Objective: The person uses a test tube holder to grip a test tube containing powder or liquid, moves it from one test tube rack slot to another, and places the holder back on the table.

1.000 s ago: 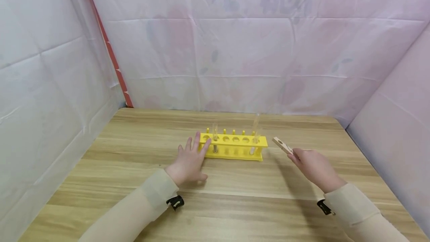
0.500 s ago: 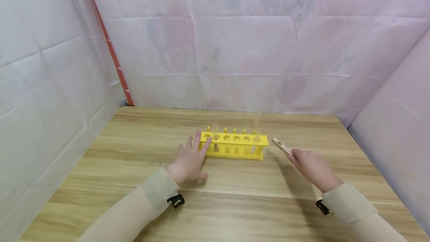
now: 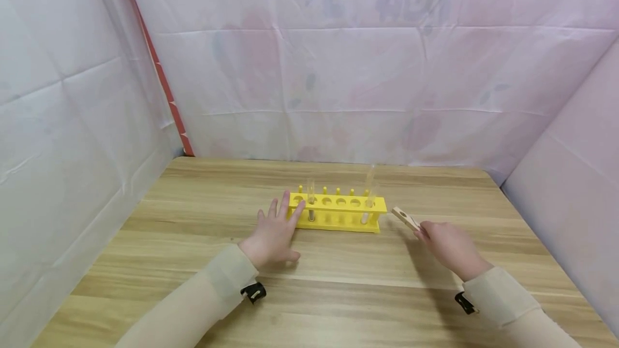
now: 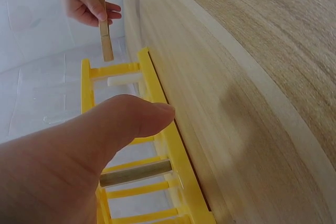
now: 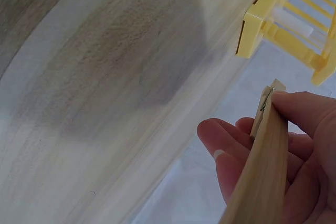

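A yellow test tube rack (image 3: 338, 226) stands on the table. My left hand (image 3: 272, 235) rests at its left end, fingers spread and fairly straight, thumb out in front. One glass test tube (image 3: 311, 190) with dark grey contents sits near that end, in the second hole. Another test tube (image 3: 370, 184), with white contents, leans in the hole at the far right. Just right of the rack, my right hand (image 3: 452, 247) pinches a wooden test tube holder (image 3: 405, 218). The holder's tip points at the rack and stays apart from it.
The wood-grain table (image 3: 329, 305) reaches back to a pale printed curtain (image 3: 348, 85). Further white sheeting (image 3: 72, 138) hangs on the left, and a pink sheet (image 3: 580, 138) on the right. A row of yellow pegs (image 3: 338, 191) rises behind the rack's holes.
My right hand and the test tube holder have dropped slightly toward the near side. The left hand, rack and both test tubes keep their places.
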The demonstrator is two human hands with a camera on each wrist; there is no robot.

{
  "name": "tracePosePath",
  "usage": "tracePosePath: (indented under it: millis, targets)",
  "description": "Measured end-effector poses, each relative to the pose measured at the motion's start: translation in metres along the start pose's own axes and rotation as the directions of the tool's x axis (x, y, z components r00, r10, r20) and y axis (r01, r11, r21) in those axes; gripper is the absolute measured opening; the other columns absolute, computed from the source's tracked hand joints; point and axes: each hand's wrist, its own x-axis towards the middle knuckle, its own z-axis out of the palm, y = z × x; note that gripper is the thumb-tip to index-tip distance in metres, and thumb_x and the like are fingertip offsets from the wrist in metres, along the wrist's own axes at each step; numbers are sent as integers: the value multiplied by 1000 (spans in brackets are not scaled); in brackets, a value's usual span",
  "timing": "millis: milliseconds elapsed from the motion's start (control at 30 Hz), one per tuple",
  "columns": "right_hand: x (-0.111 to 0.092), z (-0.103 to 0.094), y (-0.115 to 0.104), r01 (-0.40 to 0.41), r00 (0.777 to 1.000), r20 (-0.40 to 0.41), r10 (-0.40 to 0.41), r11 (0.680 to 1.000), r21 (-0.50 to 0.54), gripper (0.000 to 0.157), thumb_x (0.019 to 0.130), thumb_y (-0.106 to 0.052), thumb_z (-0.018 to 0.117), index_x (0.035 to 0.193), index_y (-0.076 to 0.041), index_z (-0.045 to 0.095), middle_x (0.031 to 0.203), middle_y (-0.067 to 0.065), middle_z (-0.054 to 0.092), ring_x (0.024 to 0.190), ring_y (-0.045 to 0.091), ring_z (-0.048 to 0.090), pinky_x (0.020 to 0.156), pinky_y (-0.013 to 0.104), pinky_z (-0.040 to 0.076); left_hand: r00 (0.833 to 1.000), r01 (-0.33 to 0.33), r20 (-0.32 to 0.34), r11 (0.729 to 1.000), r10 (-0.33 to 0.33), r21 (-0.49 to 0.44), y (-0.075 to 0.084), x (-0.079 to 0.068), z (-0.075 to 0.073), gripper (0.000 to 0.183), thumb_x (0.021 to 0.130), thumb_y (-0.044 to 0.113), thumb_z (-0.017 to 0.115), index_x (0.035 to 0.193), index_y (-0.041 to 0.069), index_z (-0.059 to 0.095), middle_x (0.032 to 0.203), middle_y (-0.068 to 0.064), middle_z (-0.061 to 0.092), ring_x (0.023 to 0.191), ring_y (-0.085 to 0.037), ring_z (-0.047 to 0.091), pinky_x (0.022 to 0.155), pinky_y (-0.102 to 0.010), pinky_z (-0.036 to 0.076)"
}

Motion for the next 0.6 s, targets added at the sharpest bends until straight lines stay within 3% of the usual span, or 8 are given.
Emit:
tracePosePath:
  millis: [300, 600]
  targets:
    - [-2, 1, 1, -22, 1000, 3, 22, 1000, 13, 29, 86, -12, 61, 63, -14, 44, 52, -5, 35, 48, 12, 34, 42, 29, 30, 1000, 2, -8, 1000, -2, 0, 0, 0, -1, 111, 72, 58, 69, 151, 16, 3, 152, -24, -5, 132, -51, 16, 95, -67, 29]
    - [-7, 7, 3, -33, 998, 62, 32, 999, 27, 25, 84, -10, 59, 64, -14, 45, 54, -4, 39, 49, 14, 36, 42, 32, 32, 1000, -5, -6, 1000, 5, 2, 2, -2, -4, 112, 71, 59, 69, 151, 16, 4, 152, -25, -5, 132, -52, 18, 95, -67, 29]
